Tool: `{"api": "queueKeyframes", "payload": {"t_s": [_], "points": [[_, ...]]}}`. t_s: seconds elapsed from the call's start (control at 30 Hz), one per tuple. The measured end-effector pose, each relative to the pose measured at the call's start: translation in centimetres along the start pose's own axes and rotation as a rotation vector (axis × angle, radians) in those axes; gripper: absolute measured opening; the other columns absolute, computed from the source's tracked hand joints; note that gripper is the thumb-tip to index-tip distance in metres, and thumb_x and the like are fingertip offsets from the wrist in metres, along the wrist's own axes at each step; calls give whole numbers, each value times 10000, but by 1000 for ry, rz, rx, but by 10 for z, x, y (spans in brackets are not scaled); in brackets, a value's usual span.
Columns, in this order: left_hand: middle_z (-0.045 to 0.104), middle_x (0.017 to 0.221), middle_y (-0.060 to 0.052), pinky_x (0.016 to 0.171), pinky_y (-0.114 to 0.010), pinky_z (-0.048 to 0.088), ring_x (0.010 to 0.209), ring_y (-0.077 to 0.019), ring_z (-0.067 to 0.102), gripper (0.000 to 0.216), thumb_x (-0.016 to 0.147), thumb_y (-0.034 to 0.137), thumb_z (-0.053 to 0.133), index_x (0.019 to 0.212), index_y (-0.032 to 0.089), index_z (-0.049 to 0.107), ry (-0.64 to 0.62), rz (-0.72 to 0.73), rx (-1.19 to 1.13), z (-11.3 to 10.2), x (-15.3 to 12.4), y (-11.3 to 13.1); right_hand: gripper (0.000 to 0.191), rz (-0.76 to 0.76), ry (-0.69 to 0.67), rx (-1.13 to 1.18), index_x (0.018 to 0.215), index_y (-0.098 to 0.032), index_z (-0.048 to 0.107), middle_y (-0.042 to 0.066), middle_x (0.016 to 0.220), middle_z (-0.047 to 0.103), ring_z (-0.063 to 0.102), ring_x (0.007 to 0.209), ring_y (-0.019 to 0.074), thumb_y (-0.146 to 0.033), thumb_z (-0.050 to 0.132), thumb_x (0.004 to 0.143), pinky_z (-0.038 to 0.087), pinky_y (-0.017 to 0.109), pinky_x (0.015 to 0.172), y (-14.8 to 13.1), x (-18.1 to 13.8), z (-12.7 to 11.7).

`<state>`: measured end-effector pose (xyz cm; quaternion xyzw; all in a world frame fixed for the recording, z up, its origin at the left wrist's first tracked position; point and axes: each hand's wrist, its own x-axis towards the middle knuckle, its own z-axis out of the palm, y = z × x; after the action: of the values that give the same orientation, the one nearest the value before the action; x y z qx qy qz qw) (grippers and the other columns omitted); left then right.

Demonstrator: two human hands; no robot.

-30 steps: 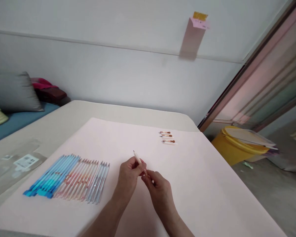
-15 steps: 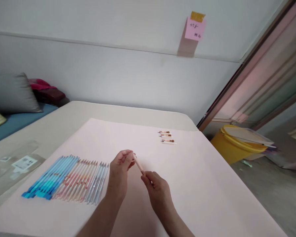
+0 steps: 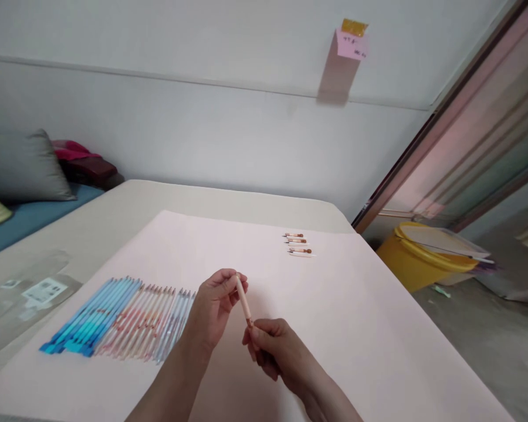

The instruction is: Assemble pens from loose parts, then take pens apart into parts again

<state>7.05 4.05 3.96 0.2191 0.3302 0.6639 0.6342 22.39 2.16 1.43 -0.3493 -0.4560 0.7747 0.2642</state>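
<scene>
A thin pale pink pen (image 3: pixel 243 301) stands almost upright between my two hands above the pink sheet (image 3: pixel 343 328). My left hand (image 3: pixel 215 305) pinches its upper end with thumb and fingertips. My right hand (image 3: pixel 270 351) is closed round its lower end. To the left of my hands lies a neat row of several pens (image 3: pixel 118 316), blue ones at the left, pink and clear ones toward the right. Three small brown-tipped pen parts (image 3: pixel 298 242) lie side by side farther back on the sheet.
The sheet covers a beige table (image 3: pixel 229 199) that stands against a white wall. Clear plastic wrappers (image 3: pixel 26 293) lie at the table's left edge. A grey cushion (image 3: pixel 22 167) sits at far left. A yellow bucket (image 3: pixel 416 255) stands on the floor at right.
The pen has turned from slanted to nearly upright. My right hand has dropped lower and closer to me, closing round the pen's lower end. My left hand stays pinching the top.
</scene>
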Motion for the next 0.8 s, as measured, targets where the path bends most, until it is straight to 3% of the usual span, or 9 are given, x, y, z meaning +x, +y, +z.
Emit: {"api": "queueKeyframes", "payload": {"t_s": [0.17,0.3,0.63,0.8], "points": [[642,803,-12,804,-269,456,763,-107,593,32,717,152,656,745,162,642,-63,-93,-97,1,-2,3,347,88,-170,283,689,-97,603,5,518,520,319,317,29,-428,594,792,124,183,297,4,-3,3],[642,808,-4,789,-267,468,751,-102,598,46,715,166,659,757,175,643,-69,-160,-160,0,-4,2,367,119,-228,357,688,-95,600,15,520,538,320,302,26,-453,619,766,109,184,303,7,-2,5],[655,825,-55,696,-269,469,812,-155,595,279,652,304,717,887,165,663,102,-72,74,2,0,-6,343,-27,86,25,711,-127,588,-44,502,465,309,345,34,-464,589,777,163,183,296,1,5,-4],[624,800,-37,699,-281,461,762,-139,564,227,661,328,700,811,160,666,127,-9,289,3,-2,-11,272,-43,184,-96,697,-137,587,-46,521,461,333,400,46,-400,596,768,216,164,306,2,6,-4]]}}
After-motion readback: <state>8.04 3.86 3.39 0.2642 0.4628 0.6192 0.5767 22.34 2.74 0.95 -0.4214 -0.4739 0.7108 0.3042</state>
